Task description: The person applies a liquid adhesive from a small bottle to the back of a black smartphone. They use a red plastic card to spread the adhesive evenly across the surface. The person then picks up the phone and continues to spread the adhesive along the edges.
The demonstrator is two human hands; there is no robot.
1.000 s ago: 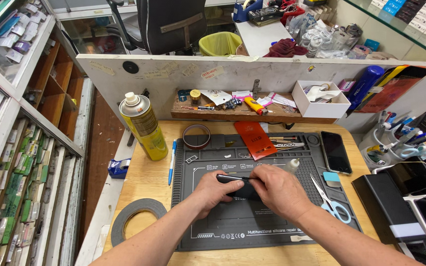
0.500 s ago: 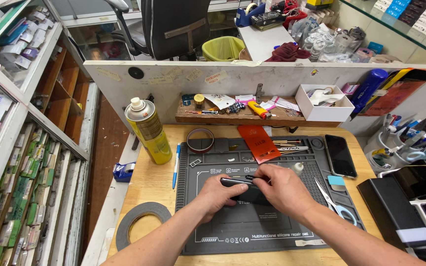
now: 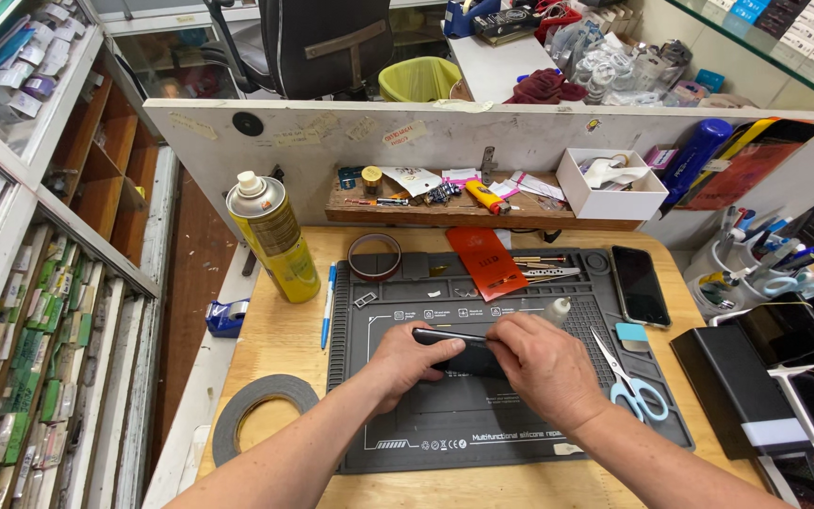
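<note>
both hands, l (image 3: 407, 363) & r (image 3: 534, 368), pinch a dark phone (image 3: 454, 351) over the mat (image 3: 482, 434); edge work underway, needs steady grip.

Flat orange packet (image 3: 483, 260) at the grey mat's far edge, dark phone screen (image 3: 640, 285) to its right, open white box (image 3: 610, 184) on the wooden shelf, small paper labels (image 3: 405, 133) stuck on the white partition

Glossy black phone (image 3: 454, 351), matt rubbery mat (image 3: 482, 424)
</note>
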